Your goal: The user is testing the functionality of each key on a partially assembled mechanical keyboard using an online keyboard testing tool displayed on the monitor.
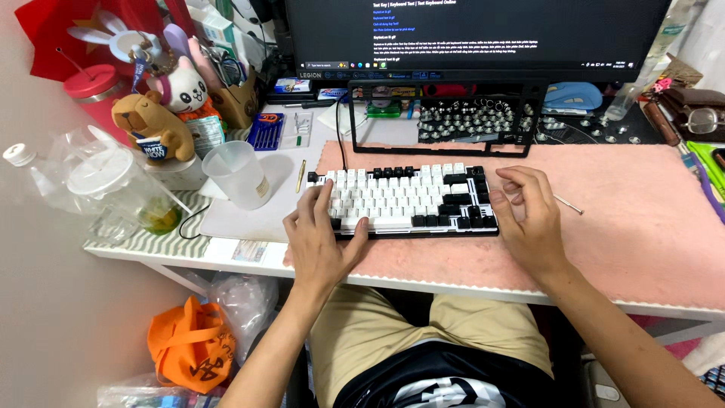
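A black and white mechanical keyboard point(408, 199) lies on a pink desk mat point(627, 227). My left hand point(321, 242) rests over the keyboard's left end, fingers spread on the keys and thumb at the front edge. My right hand point(529, 215) hovers at the keyboard's right end, fingers curled loosely, holding nothing. A thin metal tool point(568, 203) lies on the mat just right of that hand.
A monitor point(476, 34) stands behind. Under it sit a black keyboard frame point(445, 121) and loose switches point(468, 117). A translucent cup point(238, 175), plush toys point(155, 121), a plastic bottle point(45, 177) and a lidded cup point(124, 189) crowd the left. An orange bag point(192, 344) lies on the floor.
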